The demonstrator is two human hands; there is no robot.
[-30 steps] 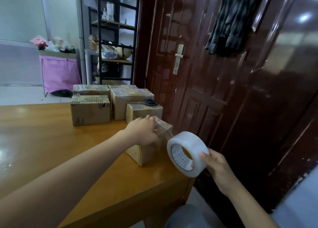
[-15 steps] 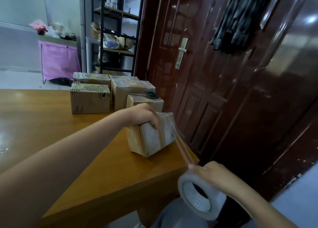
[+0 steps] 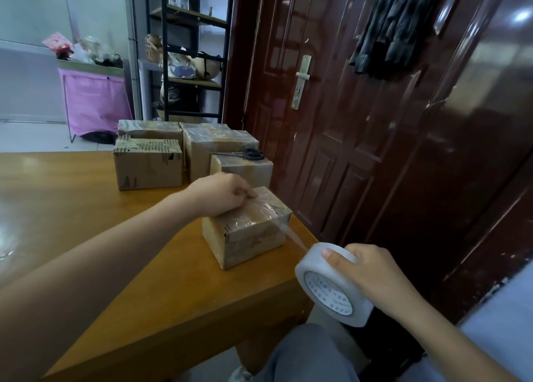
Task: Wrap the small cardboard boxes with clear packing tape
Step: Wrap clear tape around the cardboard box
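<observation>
A small cardboard box, partly covered in clear tape, sits near the right corner of the wooden table. My left hand lies on its top back edge with fingers curled, holding it steady. My right hand grips a roll of clear packing tape off the table's right edge, thumb on the roll's outer face. A stretched strip of tape runs from the box's right corner to the roll.
Behind the box stand several taped cardboard boxes, with black scissors lying on the nearest one. A dark red door is close on the right. A black shelf and a pink bin stand behind the table.
The box has been turned and set flat on the table. My right hand has carried the roll down off the table edge, then up closer to the box, shortening the strip.
</observation>
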